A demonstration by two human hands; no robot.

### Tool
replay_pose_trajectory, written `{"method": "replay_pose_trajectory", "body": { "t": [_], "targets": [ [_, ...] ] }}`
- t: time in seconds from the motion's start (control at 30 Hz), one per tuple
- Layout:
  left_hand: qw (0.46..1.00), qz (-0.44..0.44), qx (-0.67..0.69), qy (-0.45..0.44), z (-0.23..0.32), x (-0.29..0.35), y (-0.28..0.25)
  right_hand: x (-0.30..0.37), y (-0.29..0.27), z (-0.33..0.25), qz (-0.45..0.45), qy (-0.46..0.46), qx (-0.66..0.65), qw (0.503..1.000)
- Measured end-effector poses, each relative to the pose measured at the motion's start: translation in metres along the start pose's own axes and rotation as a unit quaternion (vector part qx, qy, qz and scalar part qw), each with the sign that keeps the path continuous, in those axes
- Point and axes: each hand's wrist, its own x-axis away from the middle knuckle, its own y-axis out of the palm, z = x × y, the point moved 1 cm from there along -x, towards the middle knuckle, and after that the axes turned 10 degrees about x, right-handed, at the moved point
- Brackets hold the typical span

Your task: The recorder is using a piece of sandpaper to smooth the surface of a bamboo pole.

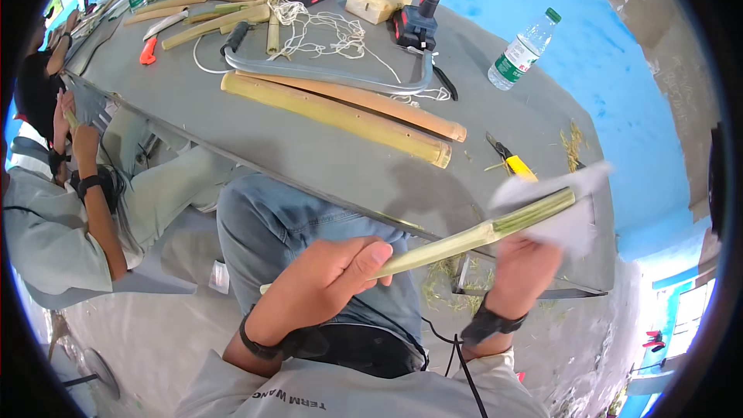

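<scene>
My left hand (329, 279) is closed around a pale green bamboo stick (441, 248), its thumb lying along the top. The stick slants up to the right in front of my lap and has a node partway along; beyond the node it is greener. My right hand (528, 275) is under the stick's far end with a thin white sheet (576, 234), blurred by motion, that lies behind and below the stick. The sheet partly hides that hand's fingers. A yellow-handled cutter (517, 164) lies on the table just beyond the sheet.
On the grey table (348, 139) lie split bamboo lengths (340, 120), a hacksaw (333, 66), tangled white string (329, 35) and an orange-handled knife (159, 35). A cordless drill (422, 11), tissue pack (378, 1) and water bottle (526, 50) stand farther back. Another person (62, 217) sits at left.
</scene>
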Motion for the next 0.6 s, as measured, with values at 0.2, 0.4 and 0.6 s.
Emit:
{"method": "replay_pose_trajectory", "body": {
  "t": [0.2,0.4,0.6],
  "targets": [
    [1.000,-0.015,-0.008,0.007,-0.007,-0.002,0.003,-0.021,-0.017,-0.003,0.274,0.082,-0.394,0.873],
    [1.000,-0.011,0.015,0.019,-0.012,-0.001,0.005,-0.002,-0.004,0.005,-0.141,0.007,-0.202,0.969],
    [0.999,0.018,0.025,0.008,-0.010,-0.003,0.007,0.001,0.020,-0.006,-0.050,0.015,-0.219,0.974]
  ]
}}
